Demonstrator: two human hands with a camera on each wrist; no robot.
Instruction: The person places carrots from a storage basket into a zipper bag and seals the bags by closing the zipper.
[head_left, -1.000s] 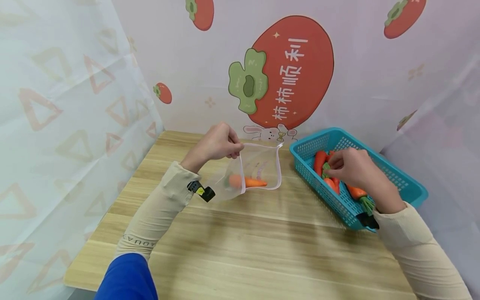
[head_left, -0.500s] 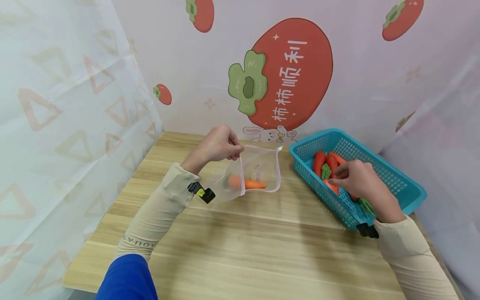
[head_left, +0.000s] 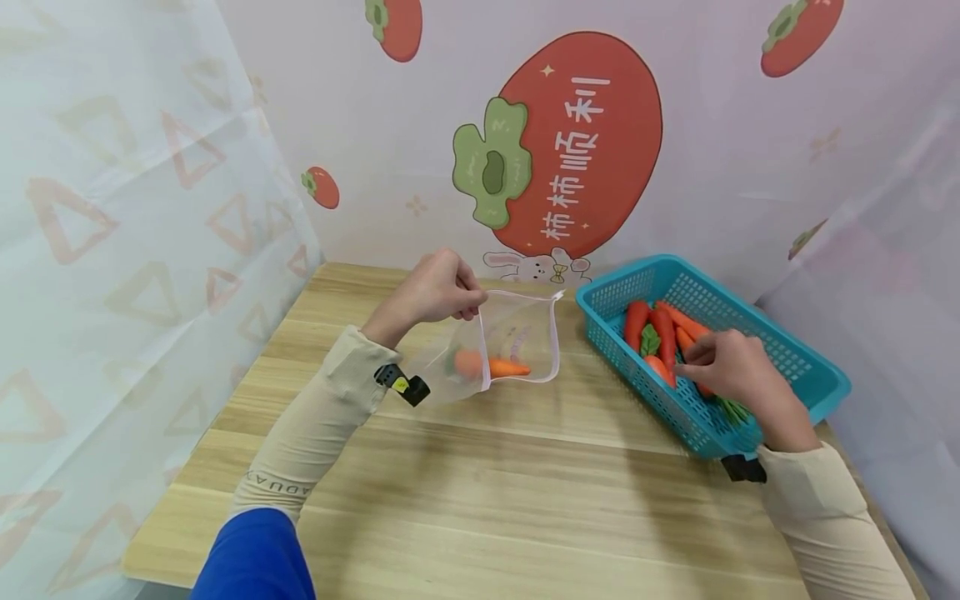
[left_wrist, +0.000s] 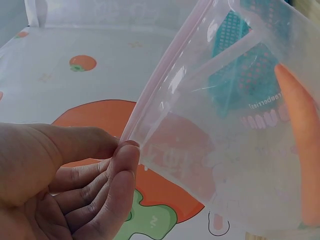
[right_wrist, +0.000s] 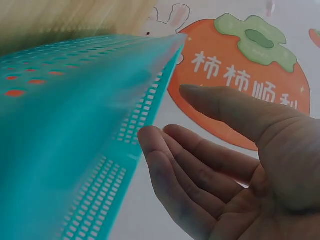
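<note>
My left hand (head_left: pixel 442 287) pinches the upper edge of a clear zip bag (head_left: pixel 536 321) between thumb and fingertips, and its mouth gapes to the right. Inside the bag lies an orange carrot (head_left: pixel 506 367). My right hand (head_left: pixel 738 371) hovers over the blue mesh basket (head_left: pixel 787 354). In the right wrist view its thumb (right_wrist: pixel 220 102) stands apart from the fingers, with nothing between them. The basket holds long red vegetables (head_left: pixel 636 323), orange carrots (head_left: pixel 682 321) and a green leafy bit (head_left: pixel 649 340). Green carrot tops (head_left: pixel 733 410) show partly under my right hand.
The wooden table (head_left: pixel 480 500) carries the bag and, at its right, the basket. Behind it hangs a backdrop (head_left: pixel 585 142) printed with a large persimmon. A patterned cloth wall (head_left: pixel 150 275) borders the left side.
My right hand has drawn back to the right and toward me over the basket, uncovering more red vegetables and carrots. My left hand keeps its pinch on the bag.
</note>
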